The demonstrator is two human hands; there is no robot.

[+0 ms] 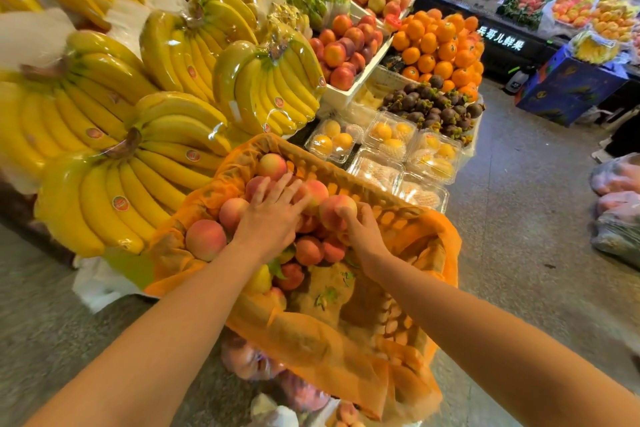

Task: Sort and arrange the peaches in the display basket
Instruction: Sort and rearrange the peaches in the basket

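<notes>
You're partway through, as I judge it. The peaches are heaped in the far half of the basket, while its near half shows only orange lining and a few leaves. Your left hand lies spread on the heap, clutching nothing. Your right hand grasps one peach at the heap's right edge, near the basket's right wall. Spreading the fruit into the near half looks left to do.

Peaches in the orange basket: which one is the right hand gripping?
The peach at the pile's right edge, beside the far rim of the basket: the right hand curls round it. The left hand only rests spread on peaches mid-pile.
</notes>
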